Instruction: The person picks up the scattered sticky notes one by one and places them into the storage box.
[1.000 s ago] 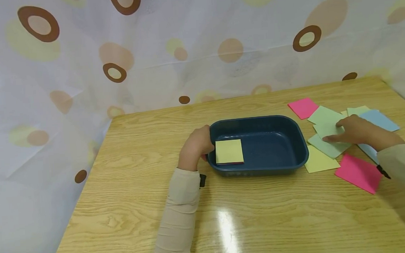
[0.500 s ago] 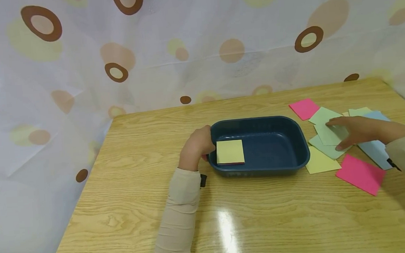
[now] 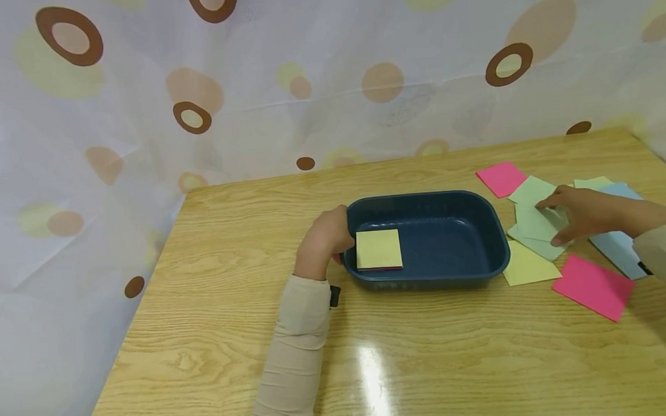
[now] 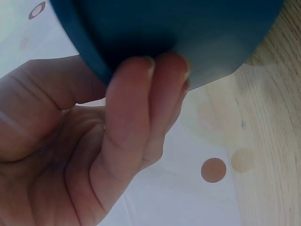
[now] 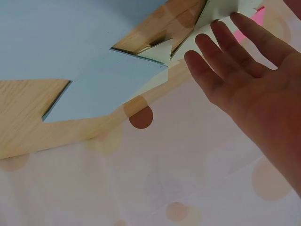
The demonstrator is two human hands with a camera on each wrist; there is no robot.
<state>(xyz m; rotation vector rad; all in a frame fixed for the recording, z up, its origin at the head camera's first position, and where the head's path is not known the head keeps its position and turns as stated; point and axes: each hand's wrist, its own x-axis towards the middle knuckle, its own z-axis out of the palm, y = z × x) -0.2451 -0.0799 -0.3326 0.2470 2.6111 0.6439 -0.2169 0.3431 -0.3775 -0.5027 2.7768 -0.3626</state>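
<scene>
Apparently the step in hand is gathering loose paper squares: the right hand [image 3: 587, 211] is at a pale green square [image 3: 531, 224] near the right edge of the surface [image 3: 190, 306], toward the far right corner. Its grip is apart, fingers fairly straight with the tips at the paper, thumb standing off from the forefinger; whether any tip is under the sheet cannot be told.

The left hand [image 3: 323, 237] has its grip clamped on the left end wall of the dark blue tray [image 3: 444, 246], which sits toward the far edge of the surface, right of its middle. Inside, at the tray's left end, lies a yellow-topped stack [image 3: 378, 250].

Around the green square, a pink square [image 3: 501, 178] lies nearer the far edge, a larger pink one [image 3: 592, 286] nearer the near edge, and blue paper [image 3: 616, 248] nearer the right edge.

In my judgement, the next move calls for closing thumb and fingers on the green square alone, while the left hand steadies the tray.
</scene>
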